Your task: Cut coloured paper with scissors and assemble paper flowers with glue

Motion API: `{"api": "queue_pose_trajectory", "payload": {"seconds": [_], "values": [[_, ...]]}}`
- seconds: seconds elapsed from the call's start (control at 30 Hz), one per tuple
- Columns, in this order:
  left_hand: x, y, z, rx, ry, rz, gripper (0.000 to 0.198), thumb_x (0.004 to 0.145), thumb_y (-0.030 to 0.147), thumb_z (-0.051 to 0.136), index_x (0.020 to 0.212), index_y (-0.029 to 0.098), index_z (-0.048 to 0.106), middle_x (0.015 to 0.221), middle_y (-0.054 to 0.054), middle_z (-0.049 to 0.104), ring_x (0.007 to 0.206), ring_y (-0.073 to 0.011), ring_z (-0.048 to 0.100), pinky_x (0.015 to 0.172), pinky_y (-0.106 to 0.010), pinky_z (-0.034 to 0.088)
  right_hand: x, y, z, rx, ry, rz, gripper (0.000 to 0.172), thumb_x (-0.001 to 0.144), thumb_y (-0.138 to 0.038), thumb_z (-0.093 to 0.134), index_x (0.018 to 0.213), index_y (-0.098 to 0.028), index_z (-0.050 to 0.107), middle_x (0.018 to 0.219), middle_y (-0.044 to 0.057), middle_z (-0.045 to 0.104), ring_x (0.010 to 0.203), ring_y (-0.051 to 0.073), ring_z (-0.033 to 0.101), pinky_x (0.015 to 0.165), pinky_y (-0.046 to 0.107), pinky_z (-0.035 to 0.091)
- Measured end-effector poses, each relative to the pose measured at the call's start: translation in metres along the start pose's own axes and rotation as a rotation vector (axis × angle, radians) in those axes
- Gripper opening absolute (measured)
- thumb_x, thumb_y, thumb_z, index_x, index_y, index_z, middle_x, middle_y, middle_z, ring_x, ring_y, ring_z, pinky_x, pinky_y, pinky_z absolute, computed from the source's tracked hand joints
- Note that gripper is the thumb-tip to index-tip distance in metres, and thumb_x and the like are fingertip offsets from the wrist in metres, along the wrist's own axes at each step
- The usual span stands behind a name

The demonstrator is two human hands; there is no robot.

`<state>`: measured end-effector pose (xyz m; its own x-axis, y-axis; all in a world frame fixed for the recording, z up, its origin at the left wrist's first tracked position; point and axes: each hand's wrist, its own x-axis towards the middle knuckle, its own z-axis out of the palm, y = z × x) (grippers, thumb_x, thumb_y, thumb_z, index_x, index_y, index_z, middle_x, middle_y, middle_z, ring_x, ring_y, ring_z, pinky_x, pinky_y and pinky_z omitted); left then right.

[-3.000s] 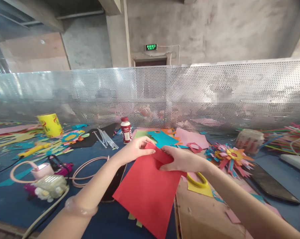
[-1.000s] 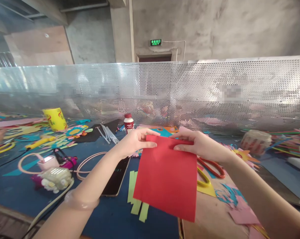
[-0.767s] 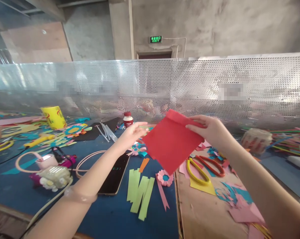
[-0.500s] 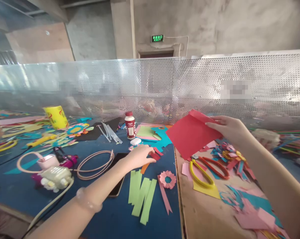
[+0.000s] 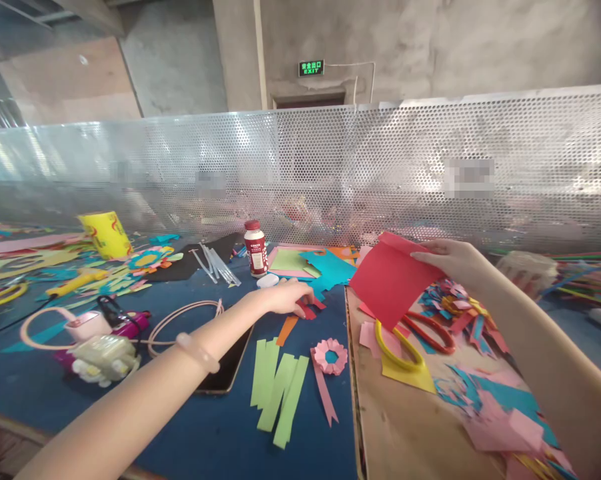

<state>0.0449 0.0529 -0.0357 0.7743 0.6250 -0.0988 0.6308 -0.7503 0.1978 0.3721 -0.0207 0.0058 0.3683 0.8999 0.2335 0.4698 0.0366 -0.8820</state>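
Observation:
My right hand [image 5: 448, 260] pinches a sheet of red paper [image 5: 393, 277] at its upper right edge. The sheet hangs tilted over scissors with yellow handles [image 5: 403, 353] and scissors with red handles [image 5: 438, 337]. My left hand [image 5: 290, 298] reaches low over the blue table, fingers closed on a small red paper piece [image 5: 308, 311], partly hidden under the fingertips. An orange paper strip [image 5: 286, 329] lies just below them. Nearer to me are light green paper strips [image 5: 280, 393] and a pink pleated paper rosette [image 5: 330, 357] with a ribbon tail.
A bottle [image 5: 255, 250] and a white case [image 5: 268, 281] stand beyond my left hand. Under my left forearm lies a phone [image 5: 230, 373]. A cable and a power strip [image 5: 108, 360] are at left. Paper scraps [image 5: 510, 427] cover the right side; a perforated metal screen [image 5: 310, 173] closes the back.
My right hand has lowered the red sheet slightly and turned it. My left hand has closed down on the red piece. The view has shifted a little.

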Motion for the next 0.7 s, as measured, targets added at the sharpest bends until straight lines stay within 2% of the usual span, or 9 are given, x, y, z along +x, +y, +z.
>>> {"api": "queue_pose_trajectory", "payload": {"seconds": [0.1, 0.17, 0.27, 0.4, 0.5, 0.57, 0.7], "values": [[0.005, -0.003, -0.005, -0.033, -0.076, -0.019, 0.029, 0.069, 0.026, 0.071, 0.096, 0.020, 0.064, 0.086, -0.001, 0.066, 0.073, -0.0172, 0.059, 0.057, -0.023, 0.036, -0.001, 0.000, -0.001, 0.008, -0.030, 0.005, 0.037, 0.073, -0.029, 0.070, 0.106, -0.011, 0.063, 0.087, 0.010, 0.069, 0.063, 0.014, 0.061, 0.057, 0.024, 0.051], [0.007, -0.002, -0.007, -0.046, -0.109, -0.016, 0.021, 0.068, 0.029, 0.071, 0.085, 0.020, 0.064, 0.079, 0.000, 0.065, 0.066, -0.0158, 0.057, 0.055, -0.023, 0.034, 0.000, 0.000, -0.003, 0.013, -0.046, 0.015, 0.037, 0.074, -0.027, 0.069, 0.106, -0.011, 0.063, 0.088, 0.010, 0.069, 0.063, 0.014, 0.061, 0.058, 0.024, 0.051], [0.009, 0.000, -0.009, -0.054, -0.108, 0.001, 0.017, 0.066, 0.033, 0.073, 0.070, 0.019, 0.063, 0.075, 0.000, 0.062, 0.070, -0.0167, 0.055, 0.059, -0.024, 0.034, 0.001, 0.001, -0.006, 0.019, -0.060, 0.036, 0.037, 0.073, -0.027, 0.070, 0.106, -0.011, 0.064, 0.087, 0.010, 0.069, 0.063, 0.014, 0.061, 0.056, 0.023, 0.050], [0.010, 0.004, -0.012, -0.103, -0.069, -0.004, 0.020, 0.062, 0.031, 0.075, 0.064, 0.018, 0.059, 0.074, 0.000, 0.059, 0.071, -0.0171, 0.053, 0.060, -0.024, 0.034, 0.000, 0.004, -0.006, 0.027, -0.015, 0.060, 0.041, 0.072, -0.034, 0.070, 0.106, -0.011, 0.064, 0.085, 0.009, 0.068, 0.063, 0.014, 0.060, 0.050, 0.021, 0.048], [0.005, 0.006, -0.014, -0.182, -0.016, -0.017, 0.017, 0.065, 0.026, 0.071, 0.065, 0.018, 0.056, 0.068, 0.001, 0.057, 0.065, -0.0153, 0.052, 0.057, -0.024, 0.033, 0.000, 0.014, 0.002, 0.031, 0.073, 0.072, 0.041, 0.076, -0.035, 0.063, 0.109, -0.010, 0.061, 0.087, 0.009, 0.066, 0.060, 0.013, 0.059, 0.047, 0.020, 0.047], [-0.002, 0.007, -0.017, -0.262, 0.045, -0.018, 0.013, 0.072, 0.026, 0.064, 0.072, 0.018, 0.054, 0.071, 0.001, 0.060, 0.065, -0.0145, 0.054, 0.057, -0.024, 0.035, 0.000, 0.024, 0.011, 0.017, 0.121, 0.080, 0.040, 0.081, -0.033, 0.055, 0.113, -0.009, 0.057, 0.088, 0.009, 0.065, 0.060, 0.013, 0.060, 0.050, 0.022, 0.050], [-0.024, 0.012, -0.019, -0.433, 0.149, -0.007, 0.014, 0.084, 0.032, 0.051, 0.089, 0.020, 0.052, 0.082, -0.001, 0.065, 0.074, -0.0148, 0.062, 0.059, -0.024, 0.041, 0.003, 0.040, 0.027, -0.085, 0.057, 0.073, 0.033, 0.081, -0.035, 0.052, 0.101, -0.010, 0.059, 0.078, 0.009, 0.066, 0.067, 0.020, 0.064, 0.058, 0.029, 0.053]]}}
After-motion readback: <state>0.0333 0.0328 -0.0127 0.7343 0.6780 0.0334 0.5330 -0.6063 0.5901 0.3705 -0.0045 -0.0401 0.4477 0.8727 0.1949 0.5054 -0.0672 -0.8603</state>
